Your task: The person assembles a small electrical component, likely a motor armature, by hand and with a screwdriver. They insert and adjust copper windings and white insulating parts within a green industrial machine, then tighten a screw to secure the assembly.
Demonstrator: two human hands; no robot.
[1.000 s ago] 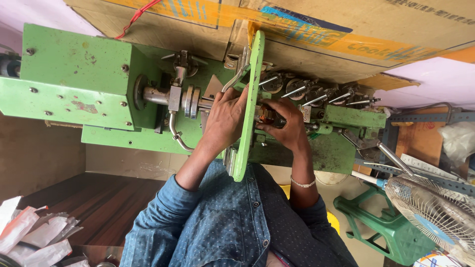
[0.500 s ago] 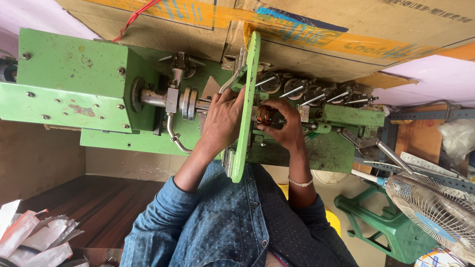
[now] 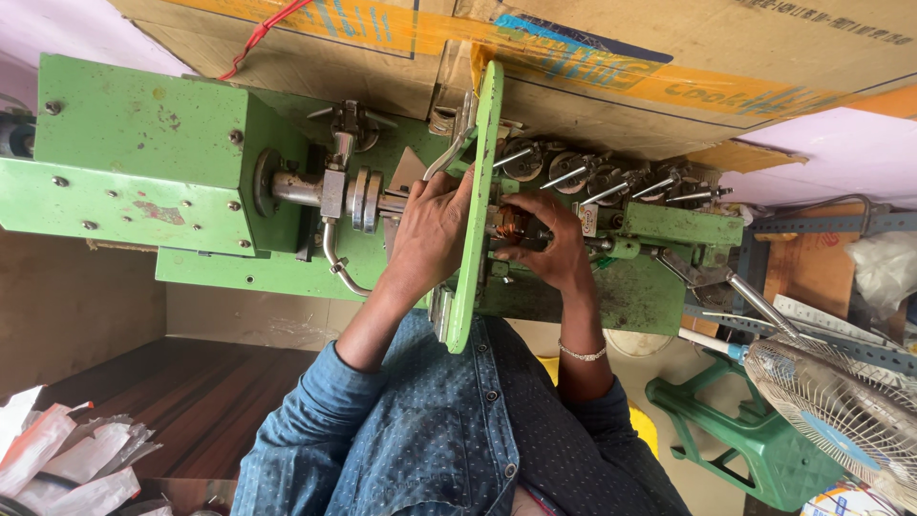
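Note:
A green coil-winding machine (image 3: 143, 172) fills the top of the view. A flat green plate (image 3: 475, 210) stands edge-on at its middle, on a steel shaft (image 3: 315, 191). My left hand (image 3: 430, 229) lies against the plate's left face, its fingers curled at the plate's edge. On the other side of the plate, my right hand (image 3: 556, 250), with a thin bracelet on the wrist, pinches a small copper wire coil (image 3: 511, 227). Both sleeves are blue denim.
A row of steel guide rollers and levers (image 3: 602, 182) runs to the right of the plate. Cardboard boxes (image 3: 669, 57) sit behind the machine. A green plastic stool (image 3: 755, 440) and a fan (image 3: 841, 411) stand at lower right. Plastic bags (image 3: 67, 459) lie at lower left.
The view has shifted slightly. Both hands stay at the plate, with the left fingers a little higher on its edge.

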